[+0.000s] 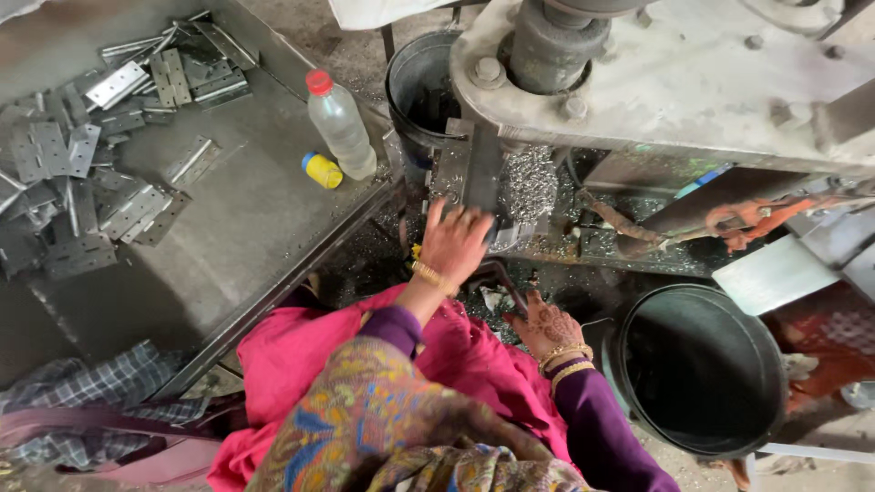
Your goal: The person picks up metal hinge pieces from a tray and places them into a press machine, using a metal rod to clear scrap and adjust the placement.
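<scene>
A grey metal tray (264, 219) carries metal hinges (82, 182), a plastic bottle (342, 128) and a yellow cap (322, 170).

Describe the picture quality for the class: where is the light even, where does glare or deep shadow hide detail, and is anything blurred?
Head view: soft, even daylight, the hinges on the metal tray sharp; mild glare on the plastic bottle; the black bucket interior is too dark to read; the left hand at the press looks slightly soft; edges bend a little.

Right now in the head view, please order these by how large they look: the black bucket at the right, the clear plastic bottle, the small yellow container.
1. Black bucket, by far the largest.
2. Clear plastic bottle with red cap.
3. Small yellow container, lying beside the bottle.
The bucket is nearer the camera, which may exaggerate its size.
</scene>
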